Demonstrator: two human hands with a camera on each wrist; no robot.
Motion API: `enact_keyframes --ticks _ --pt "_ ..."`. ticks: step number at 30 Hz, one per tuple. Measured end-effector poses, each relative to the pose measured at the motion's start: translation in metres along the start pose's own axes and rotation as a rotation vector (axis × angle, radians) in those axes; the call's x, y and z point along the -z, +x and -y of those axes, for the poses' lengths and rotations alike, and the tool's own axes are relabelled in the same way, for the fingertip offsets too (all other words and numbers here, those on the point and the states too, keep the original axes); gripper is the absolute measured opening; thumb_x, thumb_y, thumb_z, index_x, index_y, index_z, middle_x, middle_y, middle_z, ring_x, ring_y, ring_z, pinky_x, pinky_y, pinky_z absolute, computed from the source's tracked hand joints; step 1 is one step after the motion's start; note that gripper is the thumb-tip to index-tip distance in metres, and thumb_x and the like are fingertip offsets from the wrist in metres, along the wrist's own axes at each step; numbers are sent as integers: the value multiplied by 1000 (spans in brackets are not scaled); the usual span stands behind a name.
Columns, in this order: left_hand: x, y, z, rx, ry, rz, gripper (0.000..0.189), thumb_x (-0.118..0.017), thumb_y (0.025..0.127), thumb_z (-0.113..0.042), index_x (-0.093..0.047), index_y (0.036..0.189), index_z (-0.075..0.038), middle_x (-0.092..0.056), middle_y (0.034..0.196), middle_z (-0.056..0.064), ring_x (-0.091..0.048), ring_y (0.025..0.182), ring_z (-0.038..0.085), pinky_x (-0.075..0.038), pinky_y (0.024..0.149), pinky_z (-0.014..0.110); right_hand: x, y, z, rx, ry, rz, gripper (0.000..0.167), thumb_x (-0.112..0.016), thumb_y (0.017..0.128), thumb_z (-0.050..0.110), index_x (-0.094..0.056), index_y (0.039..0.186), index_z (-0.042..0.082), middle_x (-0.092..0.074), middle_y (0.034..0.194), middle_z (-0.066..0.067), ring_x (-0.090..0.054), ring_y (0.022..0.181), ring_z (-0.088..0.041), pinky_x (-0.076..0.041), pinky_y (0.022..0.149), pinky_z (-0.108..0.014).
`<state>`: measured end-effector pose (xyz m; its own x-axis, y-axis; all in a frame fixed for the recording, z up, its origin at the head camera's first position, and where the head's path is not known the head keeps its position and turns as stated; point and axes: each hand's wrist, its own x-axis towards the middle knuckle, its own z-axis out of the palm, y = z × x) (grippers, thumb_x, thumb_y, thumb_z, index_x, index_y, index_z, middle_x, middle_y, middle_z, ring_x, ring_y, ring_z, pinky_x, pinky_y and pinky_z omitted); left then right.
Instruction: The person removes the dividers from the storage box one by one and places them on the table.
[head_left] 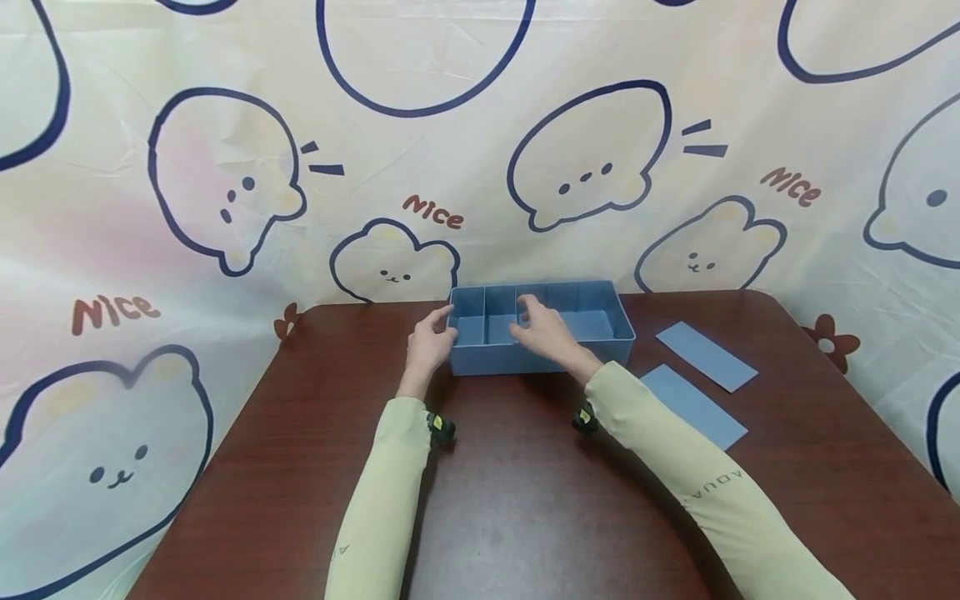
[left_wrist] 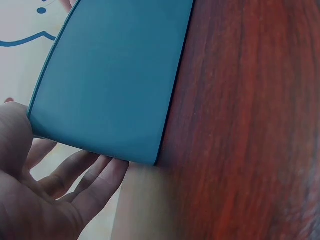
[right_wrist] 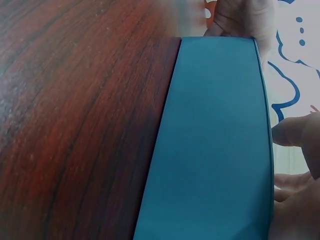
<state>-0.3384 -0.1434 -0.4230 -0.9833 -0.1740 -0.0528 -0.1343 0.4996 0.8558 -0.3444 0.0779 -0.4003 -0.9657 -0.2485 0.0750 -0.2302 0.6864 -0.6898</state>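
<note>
A blue open-topped box (head_left: pixel 487 360) with upright dividers stands at the table's far edge. At its left end is my left hand (head_left: pixel 430 343), thumb near the rim and fingers along the outside of the end wall; the left wrist view shows these fingers (left_wrist: pixel 102 182) fairly straight against it. My right hand (head_left: pixel 551 333) reaches over the front wall, with thumb and forefinger spread apart at the divider (head_left: pixel 517 293) right of the middle compartment. In the right wrist view, the thumb and fingers stand apart above the rim, their tips partly hidden behind the front wall.
Two flat blue panels lie to the right of the box: a narrow panel (head_left: pixel 707 357) farther back and a wider panel (head_left: pixel 697 407) nearer, partly overlapped by the right sleeve. The dark brown table (head_left: pixel 525 517) meets a cartoon-printed curtain (head_left: pixel 480 167) behind the box.
</note>
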Motion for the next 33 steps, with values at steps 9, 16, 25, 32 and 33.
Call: enact_keyframes --ticks 9,16,25,32,33 --pt "0 -1 -1 9 10 8 50 -53 96 -25 -47 144 -37 -49 147 10 -57 109 30 -48 74 34 -3 4 1 -26 -35 -18 66 -60 94 29 -33 150 9 -57 137 -19 -61 117 -34 -52 92 -49" --pt "1 -2 -2 8 7 9 50 -53 97 -24 -47 144 -37 -49 147 11 -58 107 29 -47 72 33 -3 6 2 -41 -49 5 69 -61 94 27 -30 152 7 -55 139 -20 -60 118 -34 -51 94 -49" --pt "0 -3 -1 8 8 4 49 -52 97 -25 -47 145 -36 -47 149 10 -56 110 30 -47 73 33 -5 9 7 -47 -110 24 70 -61 94 25 -30 152 3 -56 138 -20 -60 119 -34 -51 95 -48" --pt "0 -3 -2 4 4 0 49 -53 97 -24 -47 144 -36 -48 148 10 -54 117 32 -48 81 39 -5 10 2 -19 -153 51 66 -61 94 25 -35 151 2 -57 137 -20 -67 88 -26 -52 85 -40" --pt "-1 -3 -2 5 2 2 49 -53 97 -24 -47 144 -35 -48 148 10 -54 118 32 -48 82 40 -5 9 2 -19 -150 59 65 -61 94 24 -36 150 2 -57 137 -20 -64 76 -22 -52 81 -38"
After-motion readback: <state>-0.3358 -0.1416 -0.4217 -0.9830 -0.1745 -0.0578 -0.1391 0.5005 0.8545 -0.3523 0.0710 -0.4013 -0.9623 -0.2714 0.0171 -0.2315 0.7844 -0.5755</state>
